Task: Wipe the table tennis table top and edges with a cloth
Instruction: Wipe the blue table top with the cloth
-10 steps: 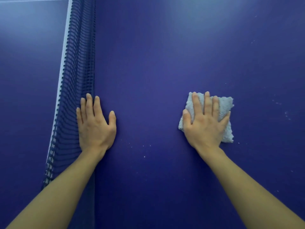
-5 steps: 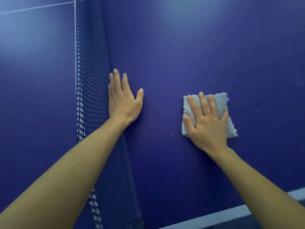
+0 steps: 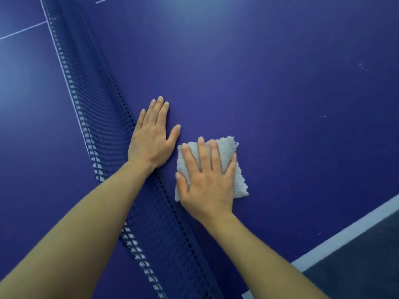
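The table tennis table (image 3: 269, 83) fills nearly everything we see: a deep blue, matte top viewed from above. Its white edge line (image 3: 354, 234) crosses the lower right corner, on the wrist side of our right hand, with dark floor (image 3: 367, 262) beyond it. A thin white line (image 3: 21, 31) marks the far half of the table, well beyond our left fingertips.

The net (image 3: 90, 117) comes next, dark blue mesh with a white top band, running diagonally from the upper left down to the bottom centre. Our left forearm (image 3: 75, 223) reaches across it.

Our left hand (image 3: 152, 139) lies flat on the blue surface just past the net, its little-finger side close against the mesh. Its fingers are straight, held together and relaxed, the thumb spread out toward the cloth; it grips nothing.

Our right hand (image 3: 208, 182) presses palm-down on the cloth (image 3: 228, 147), fingers extended and slightly fanned rather than curled, the thumb resting along the cloth's near-left edge.

The cloth, a pale grey-white nubbly folded square, lies flat on the table under that hand. Its far corners show beyond our fingertips and its right edge shows past the little finger. It sits just beside our left thumb, not touching it as far as we can tell.

A few tiny pale specks (image 3: 363, 66) dot the blue surface well beyond and to the right of our right fingertips.
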